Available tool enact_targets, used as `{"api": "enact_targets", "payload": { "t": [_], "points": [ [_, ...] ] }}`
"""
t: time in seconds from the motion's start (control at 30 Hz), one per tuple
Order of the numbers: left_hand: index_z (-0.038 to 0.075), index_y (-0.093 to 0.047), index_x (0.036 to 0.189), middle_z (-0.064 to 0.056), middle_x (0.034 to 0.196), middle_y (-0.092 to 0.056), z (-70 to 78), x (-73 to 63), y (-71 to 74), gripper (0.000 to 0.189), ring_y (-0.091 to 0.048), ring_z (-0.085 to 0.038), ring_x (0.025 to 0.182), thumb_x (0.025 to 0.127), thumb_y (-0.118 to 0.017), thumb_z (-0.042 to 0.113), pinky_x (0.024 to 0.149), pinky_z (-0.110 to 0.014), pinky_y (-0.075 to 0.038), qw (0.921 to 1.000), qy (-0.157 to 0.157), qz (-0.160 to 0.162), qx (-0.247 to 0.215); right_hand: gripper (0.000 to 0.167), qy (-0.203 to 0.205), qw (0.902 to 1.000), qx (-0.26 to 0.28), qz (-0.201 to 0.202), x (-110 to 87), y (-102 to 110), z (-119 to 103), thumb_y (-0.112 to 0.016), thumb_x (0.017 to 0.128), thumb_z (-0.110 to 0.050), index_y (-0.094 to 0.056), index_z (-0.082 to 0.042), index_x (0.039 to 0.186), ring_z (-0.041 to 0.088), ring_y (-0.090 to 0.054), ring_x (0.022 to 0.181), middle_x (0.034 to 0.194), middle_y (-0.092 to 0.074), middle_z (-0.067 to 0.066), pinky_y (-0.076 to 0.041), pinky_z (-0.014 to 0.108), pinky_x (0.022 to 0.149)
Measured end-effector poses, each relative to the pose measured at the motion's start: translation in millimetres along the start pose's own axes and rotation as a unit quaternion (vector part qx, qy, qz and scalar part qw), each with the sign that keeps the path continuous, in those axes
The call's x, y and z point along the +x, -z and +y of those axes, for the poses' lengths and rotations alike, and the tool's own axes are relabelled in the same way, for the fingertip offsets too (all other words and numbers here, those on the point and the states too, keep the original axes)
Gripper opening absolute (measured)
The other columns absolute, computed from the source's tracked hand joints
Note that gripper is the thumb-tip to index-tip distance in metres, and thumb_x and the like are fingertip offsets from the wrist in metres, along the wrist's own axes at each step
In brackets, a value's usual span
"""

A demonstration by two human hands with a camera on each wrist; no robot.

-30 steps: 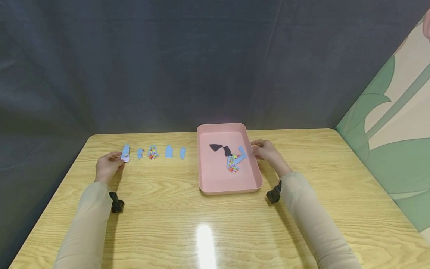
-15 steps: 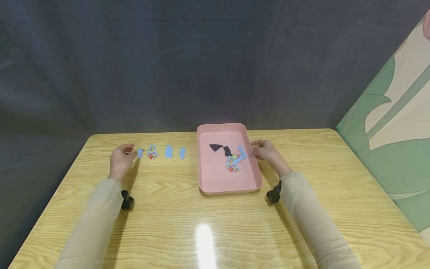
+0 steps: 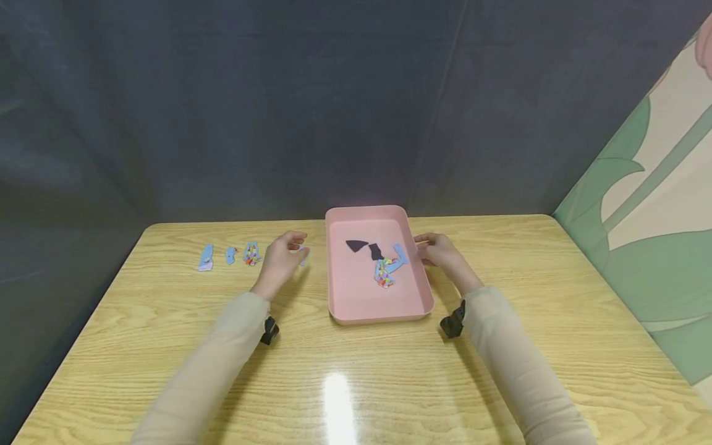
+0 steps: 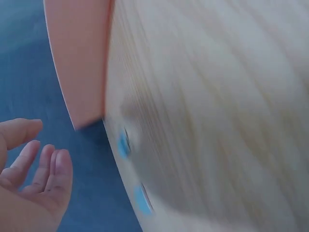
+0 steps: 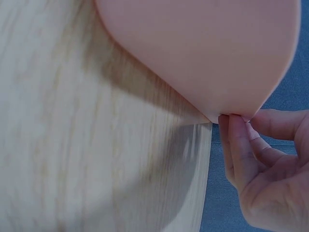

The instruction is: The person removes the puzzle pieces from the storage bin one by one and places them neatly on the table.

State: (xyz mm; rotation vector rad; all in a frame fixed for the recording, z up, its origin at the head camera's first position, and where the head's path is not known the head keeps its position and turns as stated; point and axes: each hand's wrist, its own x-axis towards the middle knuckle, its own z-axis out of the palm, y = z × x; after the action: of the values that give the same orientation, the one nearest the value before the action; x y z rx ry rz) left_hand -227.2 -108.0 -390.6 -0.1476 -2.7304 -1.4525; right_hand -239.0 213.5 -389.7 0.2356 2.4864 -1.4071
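Observation:
My left hand hangs over the row of flat cut-out pieces, fingers loosely bent and apart. In the left wrist view nothing lies between its thumb and fingers. Just past its fingertips a narrow light blue piece shows partly; another blue piece is hidden under the hand in the head view. Two blue pieces lie on the table in the left wrist view. My right hand pinches the right wall of a pink tray, thumb and fingers at its edge. Inside the tray lie dark pieces and blue and multicoloured pieces.
Farther left in the row lie a blue piece with a pale lower end, a small blue piece and a multicoloured piece. A dark curtain hangs behind the wooden table.
My left hand has left the leftmost blue piece on the table and moved right along the row to near the tray. The right hand keeps its place at the tray.

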Motion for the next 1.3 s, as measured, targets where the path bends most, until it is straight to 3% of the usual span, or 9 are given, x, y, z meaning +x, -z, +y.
{"api": "enact_targets", "payload": {
  "t": [0.2,0.53,0.7,1.03,1.3],
  "points": [
    [0.0,-0.06,0.123,-0.019,0.124,-0.061,22.9,-1.0,-33.6,0.033,-0.058,-0.033,0.113,0.091,-0.061,0.008,0.096,-0.042,-0.051,0.9977,-0.057,-0.03,0.02,0.047,0.009,1.0,0.003,-0.003,-1.3,1,-1,-0.047,0.094,-0.004,-0.039,0.007,0.139,0.032,-0.056,0.115,0.135,-0.048,0.029,-0.05,0.039,0.102],
    [0.003,-0.06,0.122,-0.015,0.12,-0.063,49.3,-1.9,-75.0,0.033,-0.061,-0.028,0.109,0.089,-0.064,0.006,0.094,-0.037,-0.053,0.9877,-0.09,-0.118,0.05,0.047,0.008,1.0,0.001,0.003,-1.0,1,0,-0.047,0.093,-0.003,-0.04,0.007,0.138,0.031,-0.057,0.111,0.133,-0.049,0.029,-0.05,0.04,0.102],
    [0.003,-0.06,0.122,-0.014,0.117,-0.065,52.7,1.7,-85.9,0.033,-0.062,-0.027,0.108,0.089,-0.063,0.006,0.091,-0.035,-0.054,0.9819,-0.087,-0.158,0.057,0.047,0.008,1.0,0.002,0.0,-0.8,1,0,-0.047,0.093,-0.003,-0.04,0.007,0.138,0.03,-0.057,0.111,0.133,-0.049,0.029,-0.051,0.039,0.101],
    [0.001,-0.062,0.119,-0.013,0.113,-0.067,53.9,5.9,-102.1,0.037,-0.062,-0.025,0.107,0.083,-0.068,0.001,0.095,-0.035,-0.051,0.9767,-0.059,-0.195,0.067,0.047,0.007,1.0,0.001,0.0,-1.0,1,0,-0.048,0.093,-0.004,-0.04,0.007,0.138,0.028,-0.057,0.108,0.131,-0.049,0.028,-0.05,0.039,0.101],
    [0.0,-0.062,0.121,-0.011,0.104,-0.061,52.7,7.6,-114.5,0.044,-0.057,-0.021,0.094,0.08,-0.074,0.007,0.087,-0.03,-0.05,0.9749,-0.086,-0.179,0.1,0.047,0.005,1.0,0.002,-0.001,0.6,1,2,-0.047,0.094,-0.004,-0.04,0.005,0.139,0.031,-0.056,0.113,0.133,-0.049,0.027,-0.047,0.042,0.105]
  ]
}}
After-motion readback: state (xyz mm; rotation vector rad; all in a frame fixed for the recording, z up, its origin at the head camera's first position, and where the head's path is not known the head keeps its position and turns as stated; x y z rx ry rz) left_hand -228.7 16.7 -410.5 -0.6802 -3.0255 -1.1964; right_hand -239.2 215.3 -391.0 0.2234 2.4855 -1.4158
